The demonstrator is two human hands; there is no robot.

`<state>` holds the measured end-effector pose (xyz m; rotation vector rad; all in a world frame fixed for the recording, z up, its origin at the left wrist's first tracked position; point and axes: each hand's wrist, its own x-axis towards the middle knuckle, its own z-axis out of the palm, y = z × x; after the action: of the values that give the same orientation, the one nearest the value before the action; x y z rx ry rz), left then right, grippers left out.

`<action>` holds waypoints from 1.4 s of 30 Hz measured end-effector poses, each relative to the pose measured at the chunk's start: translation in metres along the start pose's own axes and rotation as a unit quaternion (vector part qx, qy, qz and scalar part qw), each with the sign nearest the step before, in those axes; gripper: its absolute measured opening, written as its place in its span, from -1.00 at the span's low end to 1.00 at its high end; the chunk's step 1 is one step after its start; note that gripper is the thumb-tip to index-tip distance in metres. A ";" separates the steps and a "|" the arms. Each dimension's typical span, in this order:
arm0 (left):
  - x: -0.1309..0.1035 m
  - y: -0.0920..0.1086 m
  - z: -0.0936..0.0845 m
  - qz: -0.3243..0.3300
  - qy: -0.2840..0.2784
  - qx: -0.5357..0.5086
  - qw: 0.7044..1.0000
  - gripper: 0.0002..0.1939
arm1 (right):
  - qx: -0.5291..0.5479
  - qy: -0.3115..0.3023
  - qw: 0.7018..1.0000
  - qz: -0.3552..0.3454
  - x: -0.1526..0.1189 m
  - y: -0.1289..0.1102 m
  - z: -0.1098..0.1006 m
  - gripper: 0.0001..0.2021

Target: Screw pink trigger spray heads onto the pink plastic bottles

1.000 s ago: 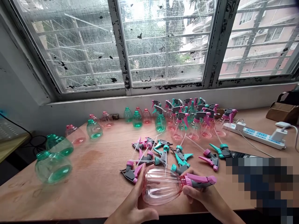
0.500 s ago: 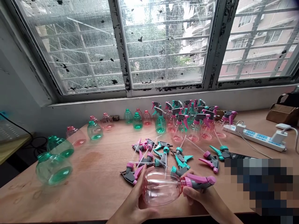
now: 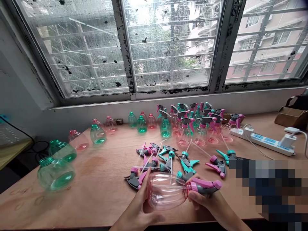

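Note:
A clear pink spray bottle [image 3: 166,192] lies on its side in the air near the table's front edge, its base to the left. My left hand [image 3: 141,205] is wrapped round the base end. My right hand [image 3: 198,197] grips the neck, fingers at the pink collar of the trigger sprayer [image 3: 204,187]. The sprayer points right, and its thin tube shows inside the bottle. Just beyond my hands lie several loose sprayer heads, among them a teal one [image 3: 187,163] and a pink one [image 3: 218,166].
Several open bottles, such as a green one [image 3: 56,175], stand along the left and back. Bottles with sprayers, like a green one [image 3: 165,125], crowd the back right. A white power strip [image 3: 264,141] with cables lies at the right, near a brown bag [image 3: 291,117].
Hardly anything differs. Both hands keep hold of the spray bottle in nearly the same place, with the bottle turned or shifted very slightly.

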<state>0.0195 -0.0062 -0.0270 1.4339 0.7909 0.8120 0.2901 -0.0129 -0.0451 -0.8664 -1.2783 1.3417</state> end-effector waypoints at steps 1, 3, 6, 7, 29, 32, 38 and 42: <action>-0.001 0.001 0.000 -0.008 -0.004 -0.013 1.000 0.25 | 0.003 0.004 1.000 0.002 0.000 0.000 0.000 -0.70; -0.002 0.001 -0.001 -0.015 -0.018 -0.025 0.999 0.16 | 0.005 0.013 1.000 0.005 0.000 0.001 0.001 -0.69; -0.002 0.000 -0.003 0.010 -0.045 -0.018 0.999 0.08 | -0.009 0.022 1.000 0.004 0.000 0.002 0.000 -0.66; -0.001 -0.001 -0.004 0.017 -0.048 -0.008 0.999 0.09 | -0.015 0.023 1.000 0.004 0.000 0.002 -0.001 -0.66; -0.004 0.001 0.001 -0.018 -0.028 0.022 0.999 0.19 | 0.005 0.043 0.999 0.026 -0.002 0.002 -0.001 -0.58; -0.003 0.003 0.001 -0.004 -0.028 0.018 0.999 0.17 | 0.003 0.044 0.999 0.024 -0.002 0.002 -0.001 -0.58; -0.002 0.004 0.004 0.013 -0.044 0.003 0.999 0.17 | 0.019 0.036 0.999 0.012 -0.003 0.003 0.000 -0.62; -0.006 0.000 0.011 0.053 -0.017 -0.012 0.998 0.23 | 0.007 0.036 0.999 0.017 -0.006 -0.001 -0.002 -0.64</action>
<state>0.0262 -0.0168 -0.0271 1.4751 0.6817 0.8723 0.2932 -0.0185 -0.0455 -0.9213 -1.2018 1.3323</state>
